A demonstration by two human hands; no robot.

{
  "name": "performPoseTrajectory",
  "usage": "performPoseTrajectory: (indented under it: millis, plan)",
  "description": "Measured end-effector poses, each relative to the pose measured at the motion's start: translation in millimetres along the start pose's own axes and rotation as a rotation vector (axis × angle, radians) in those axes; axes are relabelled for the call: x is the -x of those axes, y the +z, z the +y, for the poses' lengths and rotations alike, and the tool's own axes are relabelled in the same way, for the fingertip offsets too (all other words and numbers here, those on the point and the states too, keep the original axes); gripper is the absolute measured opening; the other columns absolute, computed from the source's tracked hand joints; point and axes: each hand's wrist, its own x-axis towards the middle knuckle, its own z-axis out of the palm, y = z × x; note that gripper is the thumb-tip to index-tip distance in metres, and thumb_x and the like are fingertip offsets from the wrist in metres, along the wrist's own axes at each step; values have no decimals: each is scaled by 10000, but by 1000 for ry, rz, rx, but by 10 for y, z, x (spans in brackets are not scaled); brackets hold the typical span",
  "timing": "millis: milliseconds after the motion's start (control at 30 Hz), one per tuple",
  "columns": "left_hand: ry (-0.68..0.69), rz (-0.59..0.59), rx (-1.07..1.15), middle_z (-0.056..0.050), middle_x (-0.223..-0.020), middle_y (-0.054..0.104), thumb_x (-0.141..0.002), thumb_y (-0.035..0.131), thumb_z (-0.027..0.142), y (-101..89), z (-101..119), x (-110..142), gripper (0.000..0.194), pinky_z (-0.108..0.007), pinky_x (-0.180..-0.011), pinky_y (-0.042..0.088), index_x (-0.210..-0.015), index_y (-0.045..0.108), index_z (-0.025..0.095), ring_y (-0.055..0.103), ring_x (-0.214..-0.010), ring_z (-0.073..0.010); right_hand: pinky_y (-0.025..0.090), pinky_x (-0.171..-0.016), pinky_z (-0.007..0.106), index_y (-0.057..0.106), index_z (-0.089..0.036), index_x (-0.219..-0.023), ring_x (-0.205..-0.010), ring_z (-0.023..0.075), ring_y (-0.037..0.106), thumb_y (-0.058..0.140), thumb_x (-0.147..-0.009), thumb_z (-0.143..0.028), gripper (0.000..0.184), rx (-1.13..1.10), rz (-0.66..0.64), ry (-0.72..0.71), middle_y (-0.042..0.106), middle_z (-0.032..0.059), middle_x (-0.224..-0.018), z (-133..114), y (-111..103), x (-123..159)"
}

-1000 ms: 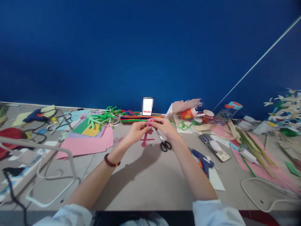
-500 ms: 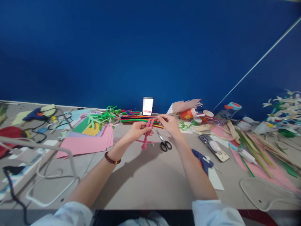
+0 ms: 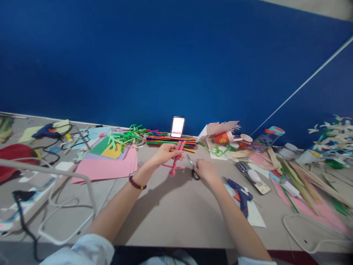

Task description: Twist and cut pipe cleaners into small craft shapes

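My left hand (image 3: 167, 154) is closed around a pink fuzzy pipe-cleaner figure (image 3: 176, 157), held above the table. Two strands stick up past my fingers, a rounded end hangs below, and thin side pieces reach out left and right. To its right, a pair of scissors (image 3: 195, 174) with black handles points away from me on the table. My right hand (image 3: 205, 169) is at the scissors, fingers curled over the right handle loop and hiding it. A bundle of coloured pipe cleaners (image 3: 171, 140) lies just behind both hands.
A lit phone (image 3: 178, 127) leans on the blue wall. Pink paper sheets (image 3: 107, 167) and green pipe-cleaner pieces (image 3: 129, 136) lie to the left. On the right are a blue glue gun (image 3: 242, 197), a phone (image 3: 252, 178) and red paper cups (image 3: 223, 137). A power strip (image 3: 35, 198) sits far left.
My right hand has come down and toward me, from beside the pink strands' tips to the scissors' handle. My left hand keeps hold of the pink figure. The view has shifted slightly.
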Motion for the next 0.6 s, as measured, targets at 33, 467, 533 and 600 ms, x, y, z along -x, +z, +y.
performPoseTrajectory:
  millis: [33,467,533,600]
  plan:
    - [-9,-3,11,-87,-731,718,-669,749,368,-11,8,2,305,-274,-688,542,-776,640,104,680,-688,-162,403,-703,293,624,-139,-984,-930,250,635,482,-833,-235,229,7,16,7,666,153,-1007,3,31,44]
    - [-76,42,27,-111,-854,722,-721,709,392,-80,1,9,303,-273,-707,517,-850,636,128,680,-781,-166,374,-614,292,647,-136,-816,-823,272,667,538,-803,-286,185,-1,54,101,698,170,-871,124,142,259]
    - [-76,29,38,-109,-841,721,-718,711,400,-71,4,9,316,-285,-723,518,-851,629,125,679,-768,-165,376,-592,289,623,-139,-766,-776,260,666,532,-796,-286,175,-85,81,103,695,163,-810,149,138,253]
    - [-75,23,36,-105,-823,720,-716,713,394,-63,0,3,315,-288,-720,519,-850,624,124,680,-756,-166,386,-560,272,583,-156,-761,-660,213,655,543,-788,-291,144,-290,94,105,676,113,-686,181,149,245]
